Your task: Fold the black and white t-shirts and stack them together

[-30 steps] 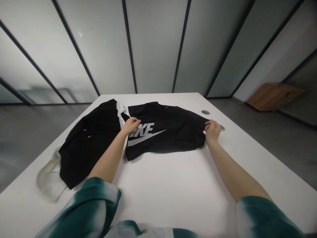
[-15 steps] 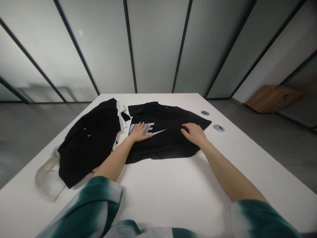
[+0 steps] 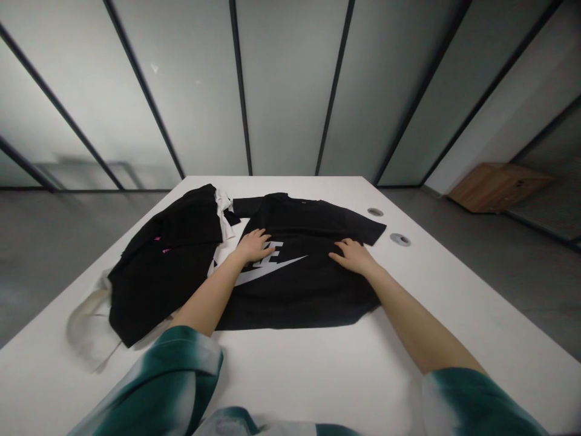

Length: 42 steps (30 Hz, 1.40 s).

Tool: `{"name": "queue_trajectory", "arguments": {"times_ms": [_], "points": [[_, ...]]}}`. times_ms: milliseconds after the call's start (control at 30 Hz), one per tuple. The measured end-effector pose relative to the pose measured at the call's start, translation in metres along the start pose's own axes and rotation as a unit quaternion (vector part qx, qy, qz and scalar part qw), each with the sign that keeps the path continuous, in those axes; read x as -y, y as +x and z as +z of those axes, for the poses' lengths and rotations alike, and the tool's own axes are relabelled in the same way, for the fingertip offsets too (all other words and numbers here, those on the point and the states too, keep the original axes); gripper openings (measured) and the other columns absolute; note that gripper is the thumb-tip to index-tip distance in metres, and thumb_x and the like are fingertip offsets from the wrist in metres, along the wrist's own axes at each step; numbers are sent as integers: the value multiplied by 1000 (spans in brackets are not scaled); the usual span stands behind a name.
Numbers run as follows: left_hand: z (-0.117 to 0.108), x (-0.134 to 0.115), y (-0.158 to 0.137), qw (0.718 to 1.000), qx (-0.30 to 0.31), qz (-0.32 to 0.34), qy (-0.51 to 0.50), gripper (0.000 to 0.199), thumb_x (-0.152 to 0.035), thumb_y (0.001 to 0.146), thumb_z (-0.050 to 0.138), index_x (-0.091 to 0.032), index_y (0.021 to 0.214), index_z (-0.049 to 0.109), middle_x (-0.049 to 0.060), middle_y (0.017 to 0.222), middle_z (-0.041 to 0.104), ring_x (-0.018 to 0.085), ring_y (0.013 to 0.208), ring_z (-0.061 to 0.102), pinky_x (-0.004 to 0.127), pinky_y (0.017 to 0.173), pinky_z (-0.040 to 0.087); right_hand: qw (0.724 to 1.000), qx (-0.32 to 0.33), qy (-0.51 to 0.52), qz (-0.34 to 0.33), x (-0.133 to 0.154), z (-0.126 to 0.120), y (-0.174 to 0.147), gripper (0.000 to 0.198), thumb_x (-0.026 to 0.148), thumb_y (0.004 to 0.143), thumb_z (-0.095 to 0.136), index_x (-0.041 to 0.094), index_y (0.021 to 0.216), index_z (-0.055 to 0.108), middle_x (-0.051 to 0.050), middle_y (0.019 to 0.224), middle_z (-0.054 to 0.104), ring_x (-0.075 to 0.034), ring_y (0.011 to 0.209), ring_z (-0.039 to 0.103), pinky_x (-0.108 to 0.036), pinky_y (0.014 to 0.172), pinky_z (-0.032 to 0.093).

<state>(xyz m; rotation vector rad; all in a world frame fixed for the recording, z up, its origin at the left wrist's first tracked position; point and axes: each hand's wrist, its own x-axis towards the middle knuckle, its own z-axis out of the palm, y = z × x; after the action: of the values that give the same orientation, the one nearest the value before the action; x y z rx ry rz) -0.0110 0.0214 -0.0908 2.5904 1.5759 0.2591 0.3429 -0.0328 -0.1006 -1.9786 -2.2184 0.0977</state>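
A black T-shirt (image 3: 299, 303) with a pale printed logo lies spread on the white table, its neckline at the far side. My left hand (image 3: 254, 247) rests flat on the shirt's left part, fingers spread and covering some of the lettering. On the right part of the shirt lies my right hand (image 3: 355, 257), palm down with the fingers apart. A low crease runs across the cloth between the two hands. The far left sleeve reaches toward the neighbouring clothes.
To the left lies a heap of dark clothing (image 3: 167, 266) with small pink marks, over white garments (image 3: 88, 330). Two round grommets (image 3: 400, 240) sit in the white table (image 3: 454, 303) near its right edge. A wooden cabinet (image 3: 497, 186) stands on the floor beyond.
The shirt's lower part has come toward me, so its hem lies nearer and more of the logo shows. Both hands have moved slightly nearer to me and remain on the cloth.
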Motion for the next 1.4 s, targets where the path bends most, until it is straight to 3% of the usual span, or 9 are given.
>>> {"name": "queue_trajectory", "arguments": {"times_ms": [233,500,600,700,767,833,933,1100,1400], "points": [[1,-12,-3,993,95,-65,26,75,-65,95,34,-19,154,36,15,164,24,38,150,23,54,117,24,997,70,-12,29,-22,22,15,77,68,94,29,23,156,34,-10,165,25,-33,152,18,-54,121,18],[12,-17,1,992,99,-66,43,80,-67,97,20,-19,160,18,12,168,5,33,154,8,54,121,13,991,118,-57,23,-21,8,11,78,65,96,24,19,159,27,-11,166,19,-34,152,16,-53,120,19],[9,-17,-2,992,101,-53,48,78,-65,97,21,-19,160,22,13,167,11,34,153,10,54,120,16,987,137,-79,28,-16,-3,0,78,64,95,30,17,157,33,-15,164,24,-37,150,23,-57,117,26],[-6,-21,-5,991,114,-30,62,75,-66,95,30,-19,153,38,16,161,32,37,148,28,52,116,27,985,144,-91,-3,-12,-22,-5,71,62,92,44,16,145,52,-19,149,50,-38,135,48,-52,108,40],[-16,-24,-4,993,91,-19,72,70,-64,94,35,-17,142,52,17,147,52,35,136,46,48,110,35,990,119,-75,-17,-10,-34,-2,61,59,93,45,17,135,61,-17,132,64,-35,118,62,-46,99,48],[-22,-26,0,996,38,-16,77,64,-60,95,36,-15,136,57,17,136,59,33,127,54,44,107,39,995,79,-57,-27,-7,-37,4,57,55,96,41,17,132,63,-16,127,67,-32,114,64,-42,98,48],[-14,-24,6,997,-9,-18,76,65,-57,96,37,-16,146,46,16,151,47,33,139,42,45,113,33,997,46,-54,-22,-3,-23,14,63,57,98,37,16,143,53,-17,147,52,-33,134,48,-44,110,39],[13,-12,18,995,52,-76,45,76,-65,96,26,-19,157,30,13,165,23,32,152,18,49,120,19,992,93,-53,74,-1,10,29,77,68,96,21,24,159,29,-10,166,20,-35,152,17,-57,119,19],[14,-10,16,991,81,-94,46,80,-66,96,19,-17,159,24,13,167,14,31,153,13,50,122,13,989,115,-63,71,1,9,31,80,69,95,18,22,161,21,-10,168,13,-34,153,10,-55,120,13]]}}
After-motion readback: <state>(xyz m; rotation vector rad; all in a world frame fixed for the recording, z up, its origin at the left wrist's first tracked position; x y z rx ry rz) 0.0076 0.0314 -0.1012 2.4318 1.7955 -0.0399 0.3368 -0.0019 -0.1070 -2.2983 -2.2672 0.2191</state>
